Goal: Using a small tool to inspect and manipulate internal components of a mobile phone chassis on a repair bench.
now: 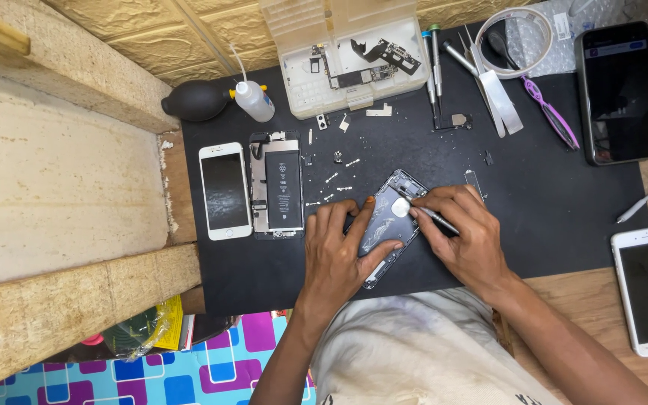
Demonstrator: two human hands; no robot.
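Near the front edge of the black mat (549,202), the left hand (339,251) clamps an emptied phone shell (390,219) flat, fingers spread over its left side. The right hand (463,236) pinches a thin tool (433,215), tip on the shell. Loose screws (331,187) lie just beyond. Left of them sit a white phone (224,190) and an opened phone (277,185). Farther back stands a parts tray (350,56).
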